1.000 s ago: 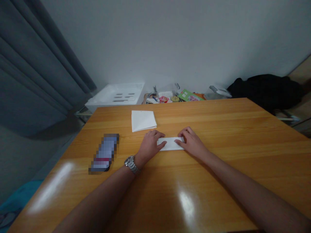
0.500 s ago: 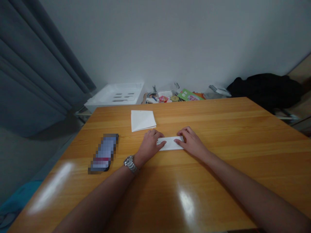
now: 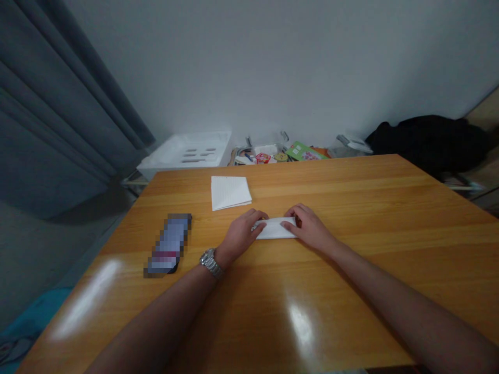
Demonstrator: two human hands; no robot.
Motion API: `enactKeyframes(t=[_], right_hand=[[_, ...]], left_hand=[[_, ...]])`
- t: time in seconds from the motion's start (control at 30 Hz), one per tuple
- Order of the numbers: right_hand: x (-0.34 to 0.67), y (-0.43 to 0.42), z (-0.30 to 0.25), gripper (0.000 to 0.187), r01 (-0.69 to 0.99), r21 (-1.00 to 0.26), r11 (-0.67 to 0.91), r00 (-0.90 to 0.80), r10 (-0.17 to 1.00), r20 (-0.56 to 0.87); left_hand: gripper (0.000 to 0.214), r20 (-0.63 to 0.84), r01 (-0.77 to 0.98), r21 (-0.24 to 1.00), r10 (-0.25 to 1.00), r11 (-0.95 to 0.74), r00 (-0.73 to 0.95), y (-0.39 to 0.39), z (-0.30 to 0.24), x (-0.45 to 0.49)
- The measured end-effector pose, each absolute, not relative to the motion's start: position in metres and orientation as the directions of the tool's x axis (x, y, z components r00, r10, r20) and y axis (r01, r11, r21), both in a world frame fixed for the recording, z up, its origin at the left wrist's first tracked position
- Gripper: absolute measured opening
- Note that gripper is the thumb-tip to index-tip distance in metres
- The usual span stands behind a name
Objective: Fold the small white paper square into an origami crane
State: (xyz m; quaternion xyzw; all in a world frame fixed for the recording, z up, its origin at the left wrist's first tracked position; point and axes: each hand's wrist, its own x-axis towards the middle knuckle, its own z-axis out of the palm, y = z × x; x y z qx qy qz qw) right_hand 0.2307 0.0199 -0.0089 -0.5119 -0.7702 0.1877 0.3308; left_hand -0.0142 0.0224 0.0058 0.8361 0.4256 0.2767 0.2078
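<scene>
A narrow folded strip of white paper (image 3: pixel 275 228) lies on the wooden table (image 3: pixel 249 301) in front of me. My left hand (image 3: pixel 245 228) grips its left end, thumb on top and fingers curled at the far edge. The right end is held by my right hand (image 3: pixel 306 226) in the same way, with the thumb pressing on the paper. A wristwatch with a metal band (image 3: pixel 211 262) is on my left wrist. Beyond my left hand lies a stack of lined white paper (image 3: pixel 231 192), touched by neither hand.
A phone (image 3: pixel 169 244) with a blurred-out screen lies at the left. Behind the table are a white plastic tray (image 3: pixel 183 145), a green booklet (image 3: pixel 306 151), assorted small items and a black cloth heap (image 3: pixel 429 143). A grey curtain (image 3: pixel 50 104) hangs at left.
The fingers of my left hand have shifted slightly right along the far edge of the paper strip. Both hands stay on the strip; the view has moved slightly.
</scene>
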Motion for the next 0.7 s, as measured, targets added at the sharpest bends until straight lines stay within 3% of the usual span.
enactKeyframes(t=[0.13,0.3,0.5,0.7], right_hand=[[0.234,0.023,-0.014,0.024,0.546,-0.784,0.296,-0.170,0.955,0.242],[0.238,0.028,-0.020,0.044,0.225,-0.952,0.208,-0.101,0.977,0.190],[0.233,0.021,-0.008,0.043,0.087,-0.993,0.081,-0.124,0.990,0.070],[0.232,0.019,-0.004,0.042,0.010,-0.998,0.066,-0.108,0.992,0.064]], left_hand=[[0.013,0.344,0.544,0.657,0.850,-0.522,0.399,0.023,0.006,-0.013],[0.014,0.352,0.472,0.765,0.898,-0.439,0.264,0.025,0.004,-0.010],[0.014,0.344,0.382,0.840,0.923,-0.385,0.174,0.024,0.006,-0.006],[0.024,0.302,0.311,0.882,0.932,-0.353,0.201,0.024,0.003,-0.006]])
